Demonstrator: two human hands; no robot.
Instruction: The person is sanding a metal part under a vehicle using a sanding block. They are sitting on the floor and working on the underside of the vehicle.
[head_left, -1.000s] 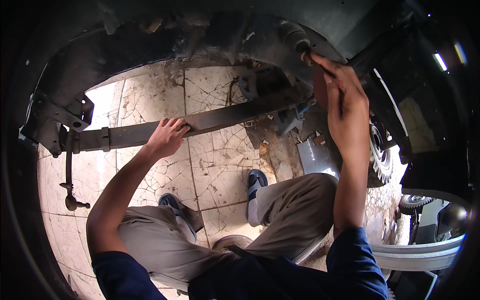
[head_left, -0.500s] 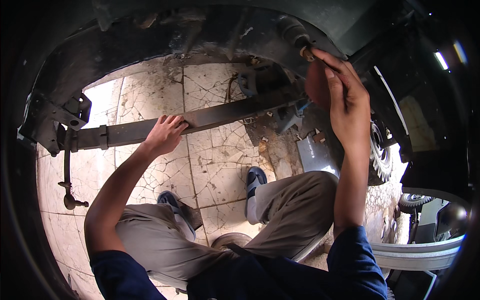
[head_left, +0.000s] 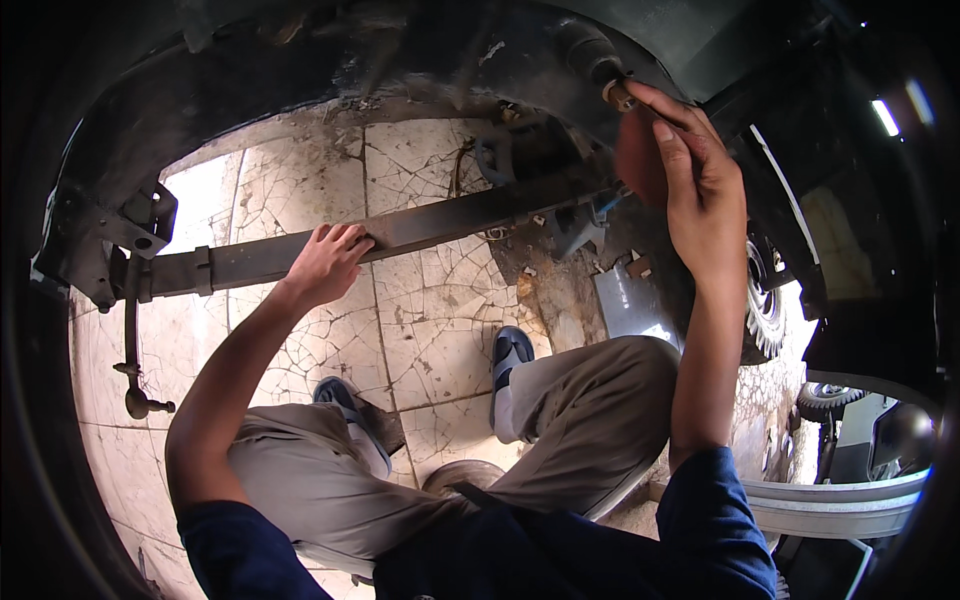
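rod (head_left: 132,345) with ball end, hanging upright at left. bracket (head_left: 125,228), dark, just beside the rod's far end. left hand (head_left: 328,262), fingers bent over the long flat bar (head_left: 440,227); gripping or merely resting, cannot be told. brass-coloured fitting (head_left: 617,95), far right. reddish sheet (head_left: 637,160), just to the near side of the fitting. right hand (head_left: 707,215), pinching the sheet between thumb and fingers, index fingertip at the fitting. toothed tyre (head_left: 768,325), farther right. risks, as judged: sheet dropped through a slack pinch; fingertip scraped through slipping on the fitting's edge.
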